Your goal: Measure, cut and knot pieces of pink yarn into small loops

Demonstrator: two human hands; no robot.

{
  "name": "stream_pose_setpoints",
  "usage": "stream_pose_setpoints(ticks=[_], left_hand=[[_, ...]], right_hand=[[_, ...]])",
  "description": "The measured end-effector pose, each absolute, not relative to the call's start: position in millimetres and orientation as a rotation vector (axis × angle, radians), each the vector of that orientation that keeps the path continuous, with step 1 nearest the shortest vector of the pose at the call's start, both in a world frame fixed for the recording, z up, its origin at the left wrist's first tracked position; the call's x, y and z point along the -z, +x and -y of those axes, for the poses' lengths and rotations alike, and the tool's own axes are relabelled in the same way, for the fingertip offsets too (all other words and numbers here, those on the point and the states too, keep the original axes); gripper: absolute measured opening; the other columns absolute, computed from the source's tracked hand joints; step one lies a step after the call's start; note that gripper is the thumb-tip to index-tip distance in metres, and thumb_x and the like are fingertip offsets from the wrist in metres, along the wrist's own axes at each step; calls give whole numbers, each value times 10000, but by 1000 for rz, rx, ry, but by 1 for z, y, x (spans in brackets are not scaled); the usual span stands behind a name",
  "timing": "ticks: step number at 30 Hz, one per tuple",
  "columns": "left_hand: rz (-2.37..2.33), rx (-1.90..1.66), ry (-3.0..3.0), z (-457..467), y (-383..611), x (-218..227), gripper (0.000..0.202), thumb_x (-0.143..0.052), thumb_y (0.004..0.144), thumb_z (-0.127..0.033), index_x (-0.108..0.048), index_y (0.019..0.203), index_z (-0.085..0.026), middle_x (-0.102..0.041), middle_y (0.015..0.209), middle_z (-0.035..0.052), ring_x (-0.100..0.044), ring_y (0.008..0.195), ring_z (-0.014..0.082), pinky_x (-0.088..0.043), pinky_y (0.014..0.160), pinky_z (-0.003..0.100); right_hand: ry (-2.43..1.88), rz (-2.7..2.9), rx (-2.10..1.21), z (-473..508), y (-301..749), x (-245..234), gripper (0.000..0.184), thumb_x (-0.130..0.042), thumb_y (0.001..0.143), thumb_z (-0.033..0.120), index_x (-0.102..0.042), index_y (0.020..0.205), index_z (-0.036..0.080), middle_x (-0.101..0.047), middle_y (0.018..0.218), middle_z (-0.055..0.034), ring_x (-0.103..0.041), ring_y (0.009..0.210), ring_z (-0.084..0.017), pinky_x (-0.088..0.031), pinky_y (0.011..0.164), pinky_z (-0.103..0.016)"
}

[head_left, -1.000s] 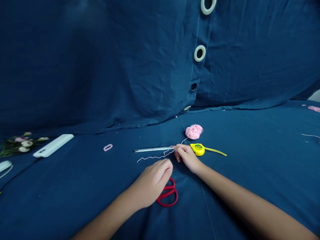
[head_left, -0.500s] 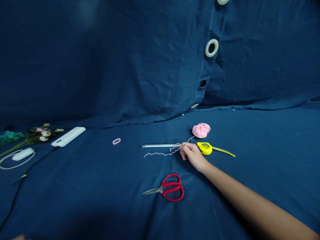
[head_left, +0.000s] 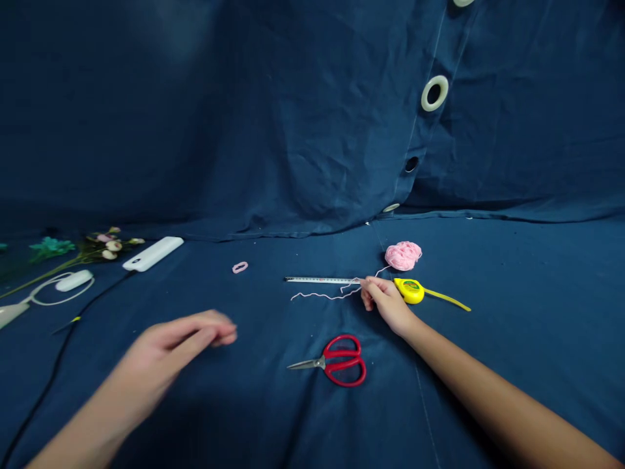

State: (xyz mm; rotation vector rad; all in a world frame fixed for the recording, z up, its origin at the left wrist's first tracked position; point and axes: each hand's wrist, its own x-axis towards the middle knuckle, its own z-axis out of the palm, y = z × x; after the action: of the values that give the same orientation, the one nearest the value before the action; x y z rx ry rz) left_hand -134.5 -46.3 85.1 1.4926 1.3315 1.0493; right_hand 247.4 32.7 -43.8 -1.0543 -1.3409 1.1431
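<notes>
My right hand (head_left: 385, 301) pinches a strand of pink yarn (head_left: 325, 296) close to the cloth, its fingertips over the extended white blade (head_left: 317, 280) of a tape measure. The yellow tape measure case (head_left: 409, 291) lies just right of the knuckles. A wavy loose end of the strand runs left below the blade, and the other side leads up to a pink ball of yarn (head_left: 403, 255). My left hand (head_left: 180, 342) is in the air at the lower left, slightly blurred, fingers drawn together with nothing visible in them. Red-handled scissors (head_left: 344, 360) lie between the hands, blades pointing left.
A small pink yarn loop (head_left: 239, 268) lies beyond my left hand. Farther left are a white power bank-like block (head_left: 153, 254) with a black cable (head_left: 61, 355), a white device (head_left: 74, 281) on a cord, and artificial flowers (head_left: 112, 246). A blue curtain (head_left: 293, 117) hangs behind.
My left hand has come up from the lower left corner into view. The right hand keeps its pinch on the yarn by the tape. The whole scene has shifted slightly right as the camera turned.
</notes>
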Motion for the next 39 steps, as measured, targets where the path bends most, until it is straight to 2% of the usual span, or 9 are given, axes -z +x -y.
stream_pose_setpoints(ticks=[4, 8, 11, 17, 19, 24, 30, 35, 39], left_hand=[[-1029, -1087, 1041, 12, -70, -68, 369, -856, 755, -494, -827, 967, -193, -746, 917, 106, -655, 875, 216, -517, 692, 278], [-846, -1048, 973, -10, -30, -55, 321, -818, 835, -440, -773, 1003, -169, -697, 926, 80, -611, 870, 177, -484, 706, 260], [-792, -1025, 1105, -31, -20, -37, 256, -684, 949, -438, -679, 907, -186, -612, 820, 20, -543, 776, 142, -436, 698, 258], [-1106, -1028, 1911, -69, -24, 3, 521, -509, 1041, -428, -485, 587, -175, -460, 648, -12, -459, 645, 133, -357, 675, 291], [-1165, -1035, 2074, -73, -27, 7, 485, -524, 1037, -404, -523, 608, -177, -512, 709, 2, -516, 694, 145, -385, 714, 297], [-1128, -971, 2362, -67, -31, 5, 187, -609, 998, -375, -681, 926, -218, -657, 949, 35, -601, 906, 197, -438, 856, 333], [-1009, -798, 2474, -66, -23, 4, 331, -417, 1083, -346, -653, 889, -219, -683, 885, 23, -595, 861, 192, -433, 823, 337], [-1111, -872, 2431, -76, -23, 5, 551, -418, 1073, -442, -463, 581, -198, -502, 597, -2, -488, 667, 170, -399, 710, 322], [-1174, -998, 2344, -77, -31, 4, 446, -399, 1080, -403, -574, 725, -197, -580, 775, 22, -549, 767, 171, -427, 761, 310]], right_hand=[[-1060, 1355, -1140, -31, 248, 42, 459, -560, 999, 477, -518, 627, 210, -534, 561, 15, -479, 510, -129, -384, 548, -284], [-1067, 1380, -1139, -31, 247, 40, 467, -557, 1002, 485, -527, 627, 209, -539, 559, 14, -489, 519, -131, -394, 559, -283], [-1073, 1395, -1145, -32, 247, 40, 479, -562, 999, 505, -531, 625, 208, -543, 559, 12, -495, 522, -133, -399, 558, -282], [-1086, 1408, -1146, -31, 247, 40, 495, -559, 999, 522, -535, 620, 204, -541, 558, 12, -495, 524, -131, -399, 562, -281], [-1088, 1409, -1144, -30, 247, 39, 496, -560, 997, 525, -529, 618, 206, -539, 558, 12, -494, 529, -133, -401, 568, -283], [-1093, 1406, -1146, -30, 248, 37, 497, -564, 989, 547, -533, 624, 212, -542, 567, 8, -498, 538, -142, -406, 566, -289], [-1094, 1419, -1136, -30, 246, 35, 500, -560, 987, 550, -529, 617, 214, -542, 556, 8, -494, 526, -141, -400, 559, -286], [-1088, 1431, -1119, -29, 244, 33, 496, -547, 994, 524, -527, 610, 211, -538, 552, 10, -489, 524, -136, -395, 562, -281], [-1086, 1419, -1120, -29, 244, 33, 482, -551, 986, 521, -523, 616, 213, -536, 552, 13, -489, 519, -136, -400, 552, -279]])
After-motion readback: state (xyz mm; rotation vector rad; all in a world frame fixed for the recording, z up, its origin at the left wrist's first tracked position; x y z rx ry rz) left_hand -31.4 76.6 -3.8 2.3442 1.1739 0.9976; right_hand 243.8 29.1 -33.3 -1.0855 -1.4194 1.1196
